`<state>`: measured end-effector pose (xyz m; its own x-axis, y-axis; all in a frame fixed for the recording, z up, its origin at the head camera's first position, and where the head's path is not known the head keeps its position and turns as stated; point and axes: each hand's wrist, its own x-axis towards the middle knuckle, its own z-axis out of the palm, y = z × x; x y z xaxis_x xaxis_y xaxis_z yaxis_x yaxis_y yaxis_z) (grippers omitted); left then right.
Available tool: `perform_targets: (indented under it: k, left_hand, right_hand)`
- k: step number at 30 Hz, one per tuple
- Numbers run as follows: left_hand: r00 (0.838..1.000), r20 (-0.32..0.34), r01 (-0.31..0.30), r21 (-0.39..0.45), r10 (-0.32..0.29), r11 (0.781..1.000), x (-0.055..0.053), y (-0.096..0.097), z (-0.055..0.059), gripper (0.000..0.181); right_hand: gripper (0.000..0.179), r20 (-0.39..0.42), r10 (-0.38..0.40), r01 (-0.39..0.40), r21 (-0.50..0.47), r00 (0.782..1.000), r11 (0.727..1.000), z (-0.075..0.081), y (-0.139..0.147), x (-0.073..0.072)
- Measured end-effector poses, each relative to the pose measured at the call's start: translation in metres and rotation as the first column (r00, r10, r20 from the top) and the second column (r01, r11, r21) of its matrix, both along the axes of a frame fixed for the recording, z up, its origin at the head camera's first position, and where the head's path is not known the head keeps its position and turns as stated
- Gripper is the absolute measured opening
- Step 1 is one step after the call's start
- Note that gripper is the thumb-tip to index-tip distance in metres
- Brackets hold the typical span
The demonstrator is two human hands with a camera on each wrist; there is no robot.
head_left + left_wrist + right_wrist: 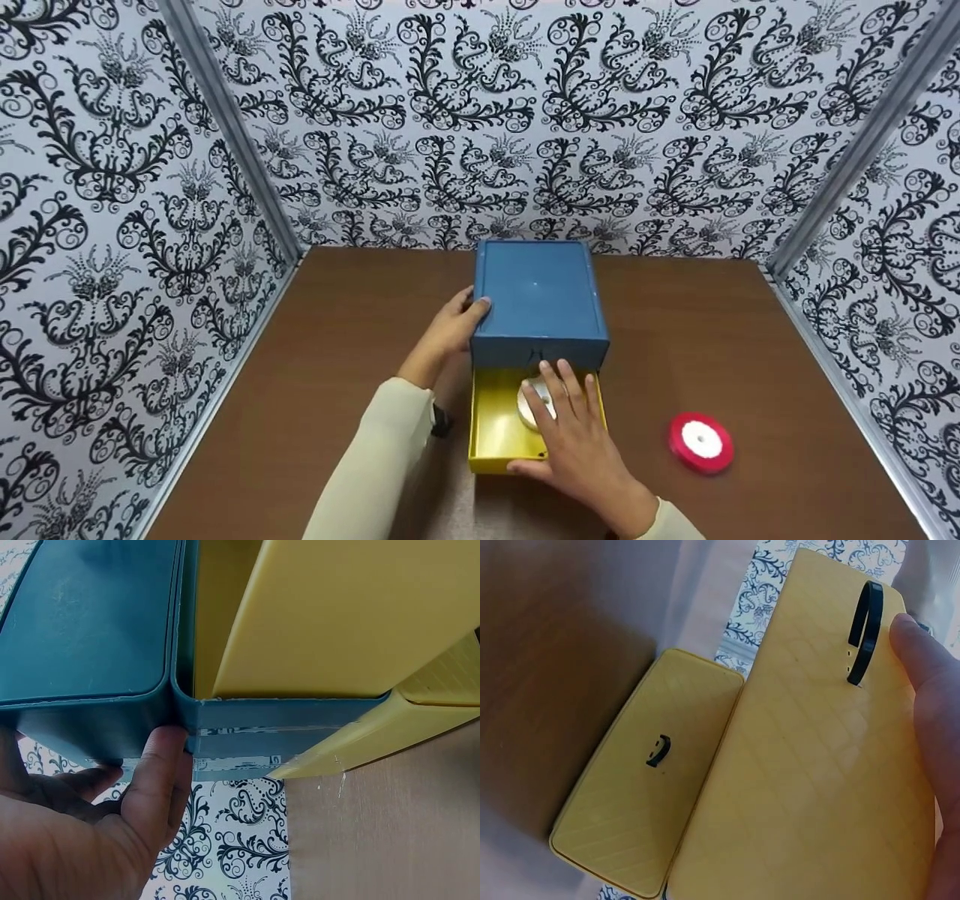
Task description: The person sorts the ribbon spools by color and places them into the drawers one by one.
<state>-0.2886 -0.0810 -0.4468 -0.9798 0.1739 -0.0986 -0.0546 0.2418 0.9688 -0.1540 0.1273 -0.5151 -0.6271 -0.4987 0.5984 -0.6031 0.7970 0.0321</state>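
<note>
A blue drawer unit [536,292] stands on the table with its upper yellow drawer [491,420] pulled out. My left hand [455,324] holds the unit's left side, thumb at the top edge; the wrist view shows its fingers [154,780] against the blue side wall. Inside the drawer lies a white ribbon spool [529,409], partly covered by my right hand [574,450]. That hand spreads its fingers over the drawer, its thumb [915,645] at the drawer's front edge. Whether its fingers touch the spool I cannot tell.
A red ribbon spool [701,442] with a white centre lies on the brown table [360,322], right of the drawer. Below the pulled-out drawer, a second yellow drawer [622,817] is closed, with a small black handle [658,751]. Patterned panels [480,120] stand around the table.
</note>
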Motion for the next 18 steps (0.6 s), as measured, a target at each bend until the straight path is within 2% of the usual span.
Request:
perform_targets:
  k: [8,16,18]
  left_hand:
    - [1.000,0.007,0.006,-0.007,-0.006,1.000,0.003,-0.001,0.006,0.066]
    - [1.000,0.015,-0.006,-0.019,0.006,1.000,0.001,-0.001,-0.001,0.066]
    - [1.000,0.017,-0.004,0.009,0.004,1.000,0.001,0.000,-0.001,0.066]
  right_hand:
    - [0.115,-0.004,-0.030,0.030,0.027,1.000,0.999,0.008,0.002,-0.017]
    - [0.116,-0.015,-0.050,0.051,0.064,0.999,0.997,0.014,0.003,-0.028]
    - [0.116,-0.032,-0.050,0.051,0.058,0.998,0.997,0.015,0.003,-0.031]
